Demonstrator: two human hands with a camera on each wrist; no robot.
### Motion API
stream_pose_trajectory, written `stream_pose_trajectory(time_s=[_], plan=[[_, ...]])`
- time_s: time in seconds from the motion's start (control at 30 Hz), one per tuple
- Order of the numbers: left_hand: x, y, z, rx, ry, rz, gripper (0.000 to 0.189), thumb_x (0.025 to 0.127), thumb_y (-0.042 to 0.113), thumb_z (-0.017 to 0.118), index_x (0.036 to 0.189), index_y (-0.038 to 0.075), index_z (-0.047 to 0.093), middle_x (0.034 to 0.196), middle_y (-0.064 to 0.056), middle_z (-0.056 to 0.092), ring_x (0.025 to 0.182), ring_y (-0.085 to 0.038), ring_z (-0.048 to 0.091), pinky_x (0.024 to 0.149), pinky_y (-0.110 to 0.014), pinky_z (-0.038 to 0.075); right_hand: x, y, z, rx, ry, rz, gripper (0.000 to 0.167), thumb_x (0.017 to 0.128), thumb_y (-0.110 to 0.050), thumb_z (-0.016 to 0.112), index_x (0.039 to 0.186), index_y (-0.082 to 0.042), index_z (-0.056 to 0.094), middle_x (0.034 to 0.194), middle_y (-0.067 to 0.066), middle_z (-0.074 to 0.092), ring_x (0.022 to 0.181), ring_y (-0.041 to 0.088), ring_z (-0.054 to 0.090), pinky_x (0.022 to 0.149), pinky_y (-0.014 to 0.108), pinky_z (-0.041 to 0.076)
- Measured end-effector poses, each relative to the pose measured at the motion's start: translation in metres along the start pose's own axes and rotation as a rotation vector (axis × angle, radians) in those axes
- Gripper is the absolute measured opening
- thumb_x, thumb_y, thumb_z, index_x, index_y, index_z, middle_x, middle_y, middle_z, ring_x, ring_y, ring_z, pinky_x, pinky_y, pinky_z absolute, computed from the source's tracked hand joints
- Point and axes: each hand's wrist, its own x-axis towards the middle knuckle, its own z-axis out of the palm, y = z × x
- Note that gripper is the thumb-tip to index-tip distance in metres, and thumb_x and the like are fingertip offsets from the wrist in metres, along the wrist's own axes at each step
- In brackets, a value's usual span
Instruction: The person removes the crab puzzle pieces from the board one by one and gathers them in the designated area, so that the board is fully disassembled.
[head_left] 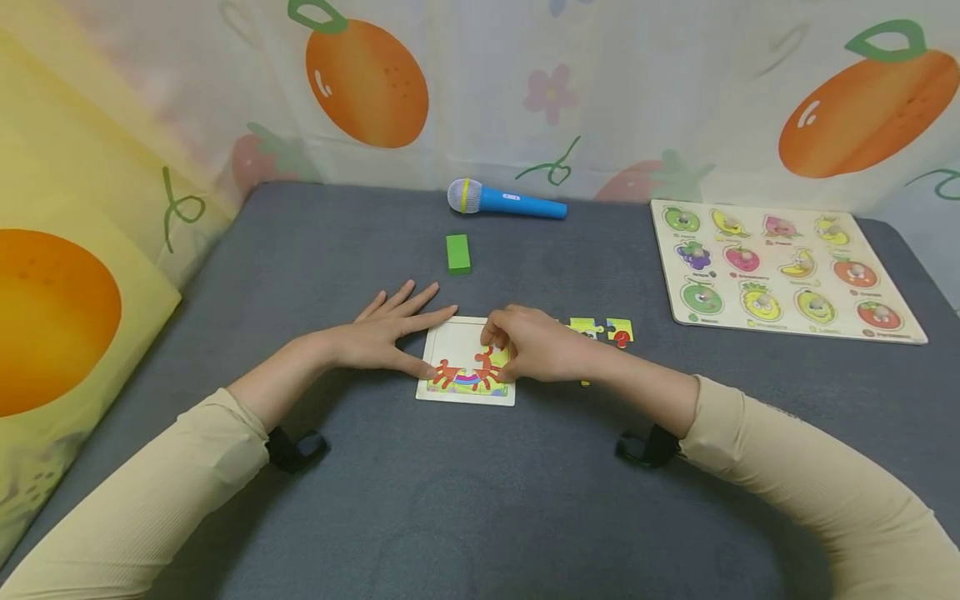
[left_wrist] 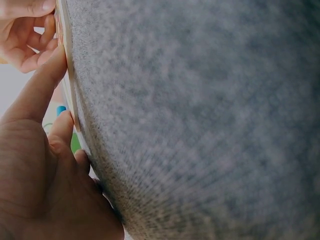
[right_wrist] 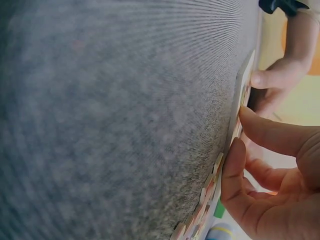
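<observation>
A small square puzzle board with a pale frame lies on the table, its lower part filled with pieces showing orange-red figures and a rainbow stripe. My left hand spreads its fingers at the board's left side; the thumb rests on the edge. Over the right side, my right hand has its fingers curled, with thumb and index finger at a puzzle piece lying in the board. Part of that piece is hidden by the hand. Beside the right hand lie loose puzzle pieces, partly covered by the wrist.
Behind the board are a green block and a blue toy microphone. A fruit peg board lies at the back right. A fruit-print curtain hangs behind the grey table, and a yellow printed cloth is on the left.
</observation>
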Motion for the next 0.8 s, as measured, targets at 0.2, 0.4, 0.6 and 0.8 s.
stream_pose_trajectory(time_s=[0.2, 0.4, 0.6, 0.8], plan=[[-0.001, 0.0, 0.0001, -0.008, -0.004, -0.007, 0.091, 0.086, 0.052, 0.07, 0.158, 0.035, 0.018, 0.17, 0.0, -0.008, 0.155, -0.034, -0.018, 0.121, -0.063, -0.013, 0.0013, 0.0008, 0.0015, 0.009, 0.002, -0.001, 0.037, 0.08, -0.011, 0.081, 0.112, -0.006, 0.064, 0.102, 0.008, 0.061, 0.09, 0.018, 0.054, 0.078, 0.026, 0.046], [-0.0015, 0.0003, 0.0, -0.012, -0.008, -0.009, 0.091, 0.086, 0.052, 0.069, 0.158, 0.035, 0.017, 0.17, -0.001, -0.008, 0.155, -0.034, -0.018, 0.121, -0.063, -0.014, 0.0026, 0.0008, 0.0024, 0.002, 0.01, -0.003, 0.037, 0.08, -0.01, 0.082, 0.112, -0.007, 0.064, 0.1, 0.007, 0.06, 0.087, 0.017, 0.053, 0.076, 0.025, 0.045], [-0.0017, 0.0005, -0.0003, -0.013, -0.008, -0.009, 0.09, 0.086, 0.052, 0.07, 0.158, 0.035, 0.018, 0.17, -0.001, -0.008, 0.155, -0.034, -0.018, 0.121, -0.063, -0.014, 0.0021, -0.0005, 0.0018, -0.008, 0.035, -0.018, 0.038, 0.077, -0.011, 0.084, 0.111, -0.008, 0.066, 0.098, 0.007, 0.06, 0.082, 0.016, 0.053, 0.072, 0.023, 0.044], [-0.0015, 0.0011, -0.0003, -0.012, -0.006, -0.011, 0.09, 0.086, 0.051, 0.07, 0.158, 0.034, 0.018, 0.17, -0.001, -0.008, 0.155, -0.034, -0.018, 0.121, -0.063, -0.013, 0.0009, -0.0011, 0.0011, -0.001, 0.069, -0.022, 0.035, 0.077, -0.008, 0.083, 0.109, -0.01, 0.069, 0.096, 0.006, 0.061, 0.083, 0.017, 0.054, 0.071, 0.024, 0.044]])
